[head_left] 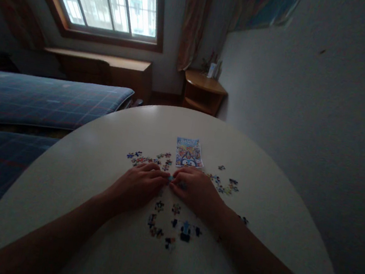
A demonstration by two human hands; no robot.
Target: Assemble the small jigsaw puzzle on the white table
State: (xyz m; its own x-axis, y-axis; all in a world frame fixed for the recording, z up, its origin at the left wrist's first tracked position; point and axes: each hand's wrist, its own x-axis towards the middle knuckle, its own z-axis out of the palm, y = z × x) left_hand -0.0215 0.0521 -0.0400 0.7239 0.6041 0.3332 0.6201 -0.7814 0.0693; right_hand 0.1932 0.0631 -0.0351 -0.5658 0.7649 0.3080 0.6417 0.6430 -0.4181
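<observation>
- Left hand point(139, 182): grip closed at the fingertips; one side of a small blue piece point(171, 178) is pinched.
- Right hand point(195, 188): the same piece is grasped from the other side, between thumb and fingers.
- Picture card point(188, 153): laid flat on the white bench point(143, 126), just beyond both hands.
- Loose puzzle pieces point(185, 230): scattered beyond each hand and on the near side; some are hidden by the right arm.

Bare, tapering forearms point(58, 230) with bare fingers point(158, 175)
</observation>
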